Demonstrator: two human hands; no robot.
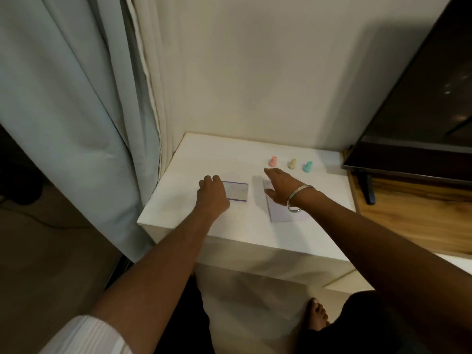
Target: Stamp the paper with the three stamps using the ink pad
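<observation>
Left hand (214, 194) curled on ink pad (236, 191), grip unclear; right hand (283, 186) open, empty over paper (283, 213). Pinch pink stamp (273, 161) upright, w/ pad steadied.

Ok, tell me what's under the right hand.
The pale paper lies flat under the right hand on the white table. The hand and wrist cover its upper part, so any stamp marks there are hidden.

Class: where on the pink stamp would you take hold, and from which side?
Pinch the pink stamp at its narrow top, coming from above. It stands upright, flaring towards its base, and the right hand is nearest.
</observation>
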